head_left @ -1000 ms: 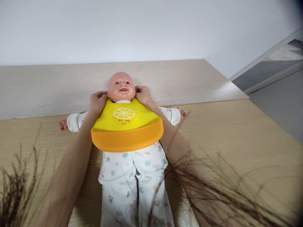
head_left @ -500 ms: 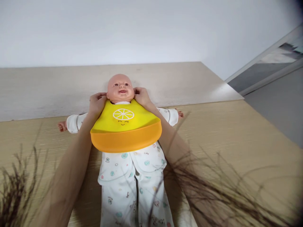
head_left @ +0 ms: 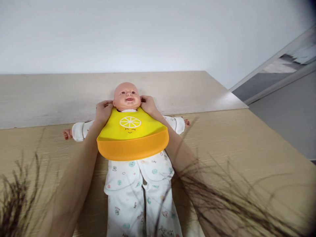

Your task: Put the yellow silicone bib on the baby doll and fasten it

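A baby doll [head_left: 126,91] lies on its back in a white printed outfit [head_left: 124,181], arms stretched out sideways. Over its chest is a yellow bib [head_left: 130,131] with a lemon-slice print and an orange catch pocket along the bottom. My left hand [head_left: 103,110] is closed at the bib's upper edge, on the left of the doll's neck. On the other side of the neck, my right hand [head_left: 148,104] is closed at the bib's opposite upper edge. The fingertips of both hands are partly hidden behind the doll's head and neck.
The doll rests on a light wooden table [head_left: 222,141], with a paler board [head_left: 61,95] behind it. A white wall [head_left: 111,36] rises at the back. Dark strands of hair hang across the lower corners of the view.
The whole scene has shifted slightly down as the view moved. Both hands stay at the sides of the doll's neck, and the bib keeps its place on the chest.
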Available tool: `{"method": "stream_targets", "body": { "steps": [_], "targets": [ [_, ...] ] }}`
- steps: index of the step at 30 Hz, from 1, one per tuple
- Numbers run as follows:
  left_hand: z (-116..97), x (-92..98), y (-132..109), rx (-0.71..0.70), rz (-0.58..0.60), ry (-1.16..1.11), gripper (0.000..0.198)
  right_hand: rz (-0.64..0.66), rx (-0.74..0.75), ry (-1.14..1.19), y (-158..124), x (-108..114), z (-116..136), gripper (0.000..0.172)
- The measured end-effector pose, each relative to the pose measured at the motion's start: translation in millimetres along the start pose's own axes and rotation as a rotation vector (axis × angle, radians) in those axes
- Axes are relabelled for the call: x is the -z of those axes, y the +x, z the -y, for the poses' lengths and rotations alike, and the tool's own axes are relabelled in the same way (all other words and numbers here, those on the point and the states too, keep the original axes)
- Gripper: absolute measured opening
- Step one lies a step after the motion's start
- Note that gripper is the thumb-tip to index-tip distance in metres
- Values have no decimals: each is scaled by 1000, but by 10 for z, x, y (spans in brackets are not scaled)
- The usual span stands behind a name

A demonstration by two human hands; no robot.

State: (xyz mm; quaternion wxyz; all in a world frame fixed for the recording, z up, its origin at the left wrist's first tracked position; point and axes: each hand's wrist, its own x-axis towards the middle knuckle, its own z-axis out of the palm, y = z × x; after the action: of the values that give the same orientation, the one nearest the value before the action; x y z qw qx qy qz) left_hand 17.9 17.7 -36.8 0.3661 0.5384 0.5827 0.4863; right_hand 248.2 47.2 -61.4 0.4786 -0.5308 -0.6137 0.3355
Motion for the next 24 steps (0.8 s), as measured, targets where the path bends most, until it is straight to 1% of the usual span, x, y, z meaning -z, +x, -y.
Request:
{"method": "stream_targets", "body": {
  "steps": [5, 9, 18, 24],
  "targets": [
    [-37, -1, -20, 12, 6, 29, 32, 6, 15, 8, -49, 13, 53, 26],
    [-51, -1, -28, -2, -5, 33, 31, 1, 18, 11, -69, 23, 84, 24],
    [-20, 1, -17, 0, 14, 12, 33, -10, -3, 6, -76, 24, 125, 20],
    [4, 7, -6, 6, 25, -17, 35, -6, -14, 9, -62, 23, 100, 23]
  ]
}}
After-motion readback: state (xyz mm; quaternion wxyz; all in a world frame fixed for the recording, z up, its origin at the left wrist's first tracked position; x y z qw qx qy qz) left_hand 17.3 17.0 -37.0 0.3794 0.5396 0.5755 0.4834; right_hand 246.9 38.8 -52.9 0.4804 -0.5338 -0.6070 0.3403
